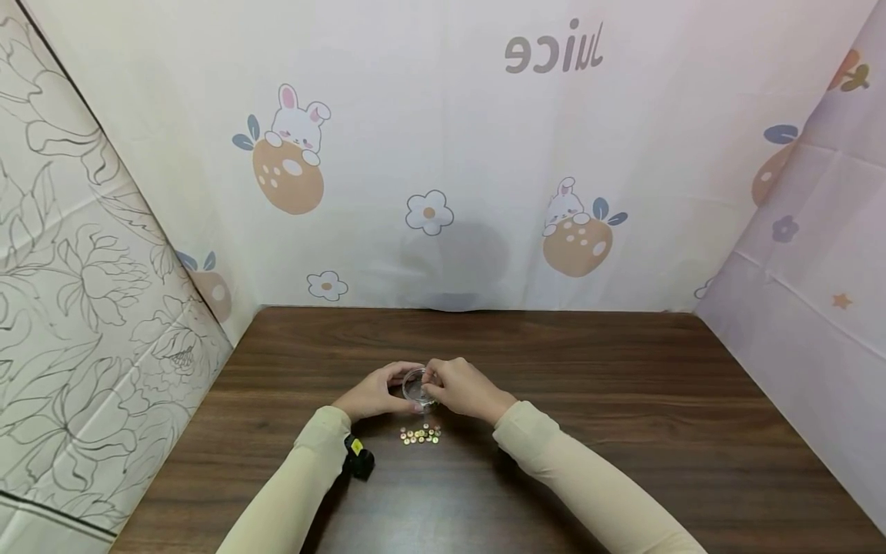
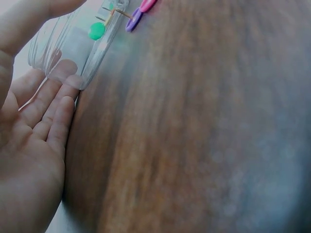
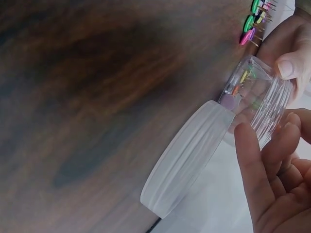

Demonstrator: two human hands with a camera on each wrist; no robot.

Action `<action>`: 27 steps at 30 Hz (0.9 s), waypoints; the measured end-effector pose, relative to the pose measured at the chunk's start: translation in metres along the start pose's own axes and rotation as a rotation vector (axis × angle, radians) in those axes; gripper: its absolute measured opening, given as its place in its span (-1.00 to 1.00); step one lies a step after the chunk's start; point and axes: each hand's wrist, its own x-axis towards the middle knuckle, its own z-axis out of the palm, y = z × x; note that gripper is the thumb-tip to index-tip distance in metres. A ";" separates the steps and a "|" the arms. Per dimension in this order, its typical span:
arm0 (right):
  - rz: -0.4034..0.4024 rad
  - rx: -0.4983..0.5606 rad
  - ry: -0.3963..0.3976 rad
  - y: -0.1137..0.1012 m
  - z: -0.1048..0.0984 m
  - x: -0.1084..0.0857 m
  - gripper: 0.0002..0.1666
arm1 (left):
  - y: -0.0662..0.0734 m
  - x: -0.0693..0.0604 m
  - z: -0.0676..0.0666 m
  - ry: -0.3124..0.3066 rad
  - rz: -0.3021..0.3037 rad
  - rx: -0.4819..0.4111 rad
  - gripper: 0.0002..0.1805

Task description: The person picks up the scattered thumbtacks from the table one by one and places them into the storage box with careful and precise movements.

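Note:
A clear round jar (image 1: pixel 412 392) with a threaded neck stands on the table. My left hand (image 1: pixel 374 395) grips its side, thumb nearest me and fingers round the far wall, as the left wrist view (image 2: pixel 36 131) also shows. Several coloured thumbtacks (image 3: pixel 237 88) lie inside the jar. My right hand (image 1: pixel 462 387) is at the jar's mouth, fingers bent; in the right wrist view its thumb (image 3: pixel 250 160) stands apart from the other fingers, with nothing visible between them. More flat-headed thumbtacks (image 1: pixel 420 435) lie on the table in front of the jar.
A frosted lid (image 3: pixel 189 158) rests beside the jar in the right wrist view. A black wrist camera (image 1: pixel 360 463) sits under the left forearm. The brown wooden table (image 1: pixel 623 400) is bordered by patterned cloth (image 1: pixel 443 154) at the back and sides.

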 end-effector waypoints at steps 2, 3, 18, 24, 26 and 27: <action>0.009 -0.001 -0.005 -0.001 0.000 0.000 -0.89 | 0.003 -0.001 0.001 0.001 0.003 0.003 -0.21; 0.008 0.000 -0.008 -0.001 0.000 -0.001 -0.88 | 0.005 -0.002 0.001 0.000 0.006 0.003 -0.21; -0.058 0.018 -0.028 -0.004 -0.010 -0.018 -0.95 | 0.000 0.000 0.001 0.005 0.010 0.006 -0.22; -0.102 0.004 -0.064 -0.002 -0.007 -0.026 -0.92 | -0.005 0.002 -0.001 -0.005 0.015 -0.003 -0.22; -0.116 -0.004 -0.078 -0.002 -0.006 -0.028 -0.92 | -0.005 0.003 -0.001 -0.008 0.013 -0.006 -0.22; -0.124 -0.013 -0.081 -0.002 -0.005 -0.029 -0.92 | -0.005 0.003 -0.001 -0.008 0.013 -0.005 -0.23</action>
